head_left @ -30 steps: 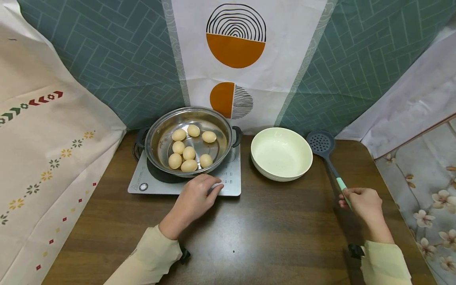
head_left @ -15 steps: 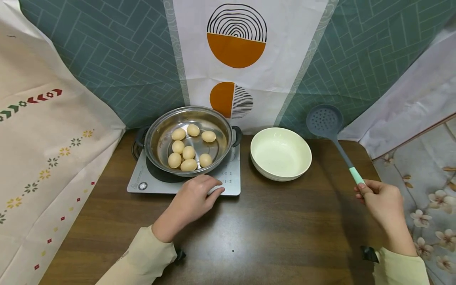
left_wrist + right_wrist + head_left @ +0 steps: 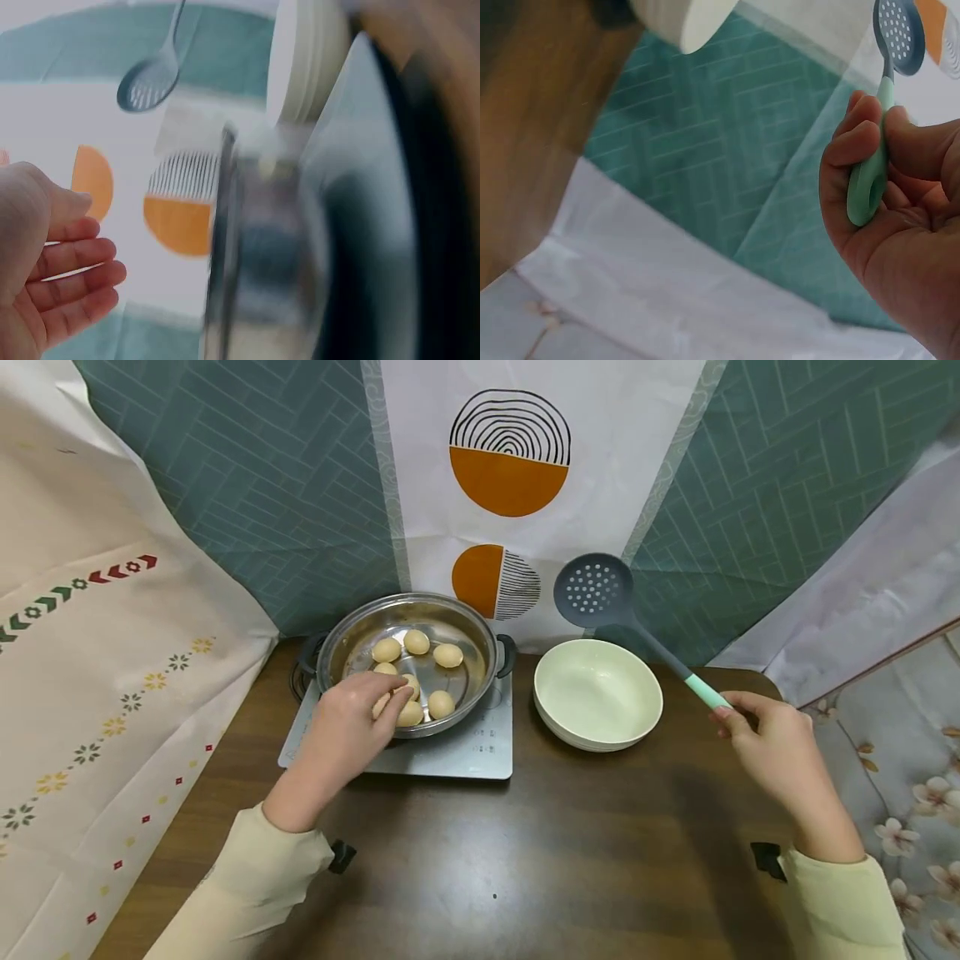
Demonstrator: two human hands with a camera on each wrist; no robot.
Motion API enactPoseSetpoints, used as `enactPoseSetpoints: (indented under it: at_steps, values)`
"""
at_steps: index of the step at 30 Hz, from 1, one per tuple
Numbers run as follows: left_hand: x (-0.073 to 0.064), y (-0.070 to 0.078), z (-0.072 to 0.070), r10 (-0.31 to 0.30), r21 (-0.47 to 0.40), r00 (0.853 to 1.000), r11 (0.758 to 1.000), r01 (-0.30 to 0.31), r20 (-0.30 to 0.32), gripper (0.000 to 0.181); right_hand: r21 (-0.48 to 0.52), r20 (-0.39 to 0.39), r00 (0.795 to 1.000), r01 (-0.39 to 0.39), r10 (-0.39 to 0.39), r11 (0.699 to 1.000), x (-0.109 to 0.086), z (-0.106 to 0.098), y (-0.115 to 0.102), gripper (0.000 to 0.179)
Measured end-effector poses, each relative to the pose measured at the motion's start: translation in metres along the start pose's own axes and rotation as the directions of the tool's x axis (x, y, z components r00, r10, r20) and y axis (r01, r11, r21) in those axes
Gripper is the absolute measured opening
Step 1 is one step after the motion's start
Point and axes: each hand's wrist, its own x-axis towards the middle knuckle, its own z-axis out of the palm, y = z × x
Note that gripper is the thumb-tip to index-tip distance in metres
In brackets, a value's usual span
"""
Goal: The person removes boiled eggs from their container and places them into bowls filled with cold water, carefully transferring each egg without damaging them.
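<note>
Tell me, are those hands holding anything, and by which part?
The right hand grips the slotted skimmer by its mint-green handle, between thumb and fingers. The left hand holds nothing, as its wrist view shows.

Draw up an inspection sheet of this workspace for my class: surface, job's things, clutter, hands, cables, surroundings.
Surface: brown table, glare patch, one small dark speck.
Job's things: steel pot on a cooktop, holding eggs, some partly hidden by a hand; pale green bowl beside it; slotted skimmer raised off the table.
Clutter: nothing seen.
Left hand: over the pot's near left side, nothing seen in it.
Right hand: grips the skimmer's mint handle.
Cables: dark loop by the pot's left handle, possibly a cord; cannot tell.
Surroundings: green backdrop, cream patterned cloth, floral covering.
</note>
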Motion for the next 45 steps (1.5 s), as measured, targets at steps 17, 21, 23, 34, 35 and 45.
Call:
enactPoseSetpoints:
  at_steps: [17,21,23,34,35,45]
  values:
    - [0.02,-0.09,-0.029,-0.392,0.048,0.918,0.918,0.394,-0.055,0.037,0.004,0.065,0.981,0.181,-0.181,0.984,0.053,0.012,-0.056,0.014]
    - [0.021,-0.106,-0.029,-0.479,0.032,0.878,0.877,0.479,-0.018,0.042,-0.008,0.077,0.971,0.227,-0.225,0.974,0.064,0.014,-0.064,0.016]
    - [0.022,-0.115,-0.028,-0.512,0.022,0.859,0.858,0.513,-0.009,0.043,-0.016,0.085,0.969,0.235,-0.233,0.972,0.07,0.015,-0.068,0.017]
    - [0.018,-0.147,-0.02,-0.573,0.047,0.811,0.819,0.572,0.12,0.042,-0.071,0.144,0.959,0.255,-0.243,0.964,0.093,0.019,-0.08,0.019]
    - [0.018,-0.149,-0.018,-0.57,0.049,0.811,0.821,0.569,0.133,0.042,-0.073,0.149,0.959,0.255,-0.243,0.964,0.095,0.02,-0.08,0.02]
    - [0.023,-0.153,-0.012,-0.573,0.053,0.805,0.818,0.572,0.153,0.035,-0.093,0.182,0.959,0.238,-0.218,0.967,0.103,0.025,-0.086,0.02]
